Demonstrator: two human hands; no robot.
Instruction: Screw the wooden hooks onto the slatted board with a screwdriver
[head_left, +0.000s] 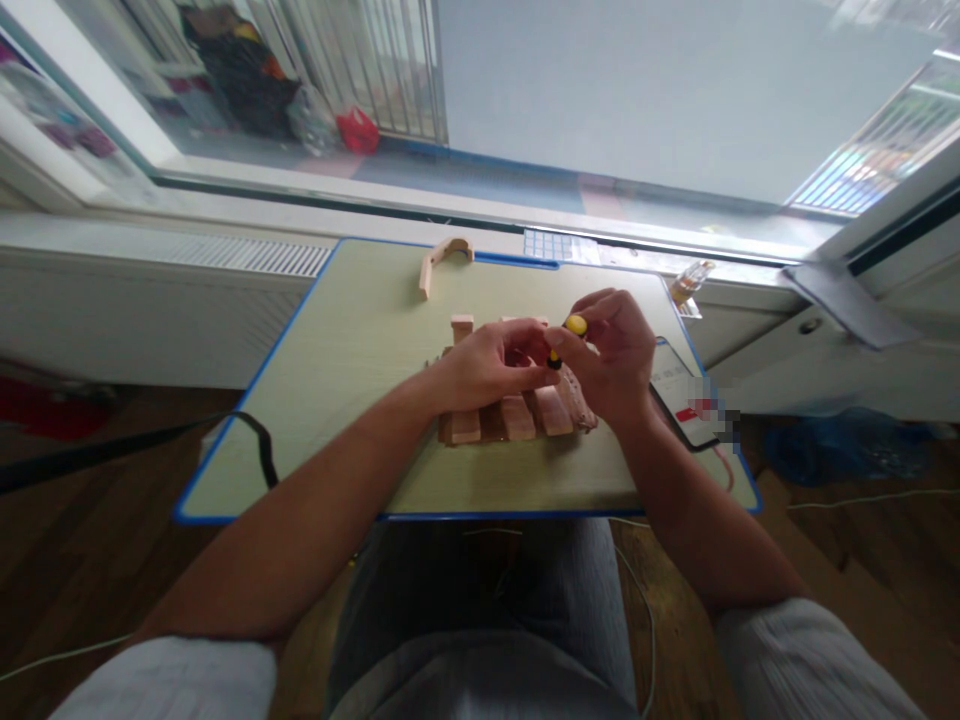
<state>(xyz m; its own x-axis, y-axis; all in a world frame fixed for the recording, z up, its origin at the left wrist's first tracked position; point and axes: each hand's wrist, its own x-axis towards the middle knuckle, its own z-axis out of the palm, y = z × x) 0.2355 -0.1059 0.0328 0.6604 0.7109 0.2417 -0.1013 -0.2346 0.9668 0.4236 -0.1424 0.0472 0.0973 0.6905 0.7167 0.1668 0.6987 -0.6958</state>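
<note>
Above the middle of the table, my right hand (616,345) is closed around what looks like a small yellow-and-black screwdriver (576,325). Its rounded yellow end shows between the fingers, and a black-and-yellow part emerges lower down by the other hand. My left hand (499,360) meets it there with curled fingers pressed together; what they pinch is hidden. Beneath both hands lies a group of light wooden pieces (517,418), partly covered by my left hand and wrist. Several flat blocks in it stand side by side.
A curved wooden piece (446,258) rests at the table's back edge. On the right lies a tablet or phone (679,385) with a lit screen. A bottle (690,280) stands beyond the right edge. A dark strap (259,440) crosses the left edge of the blue-rimmed table (315,340).
</note>
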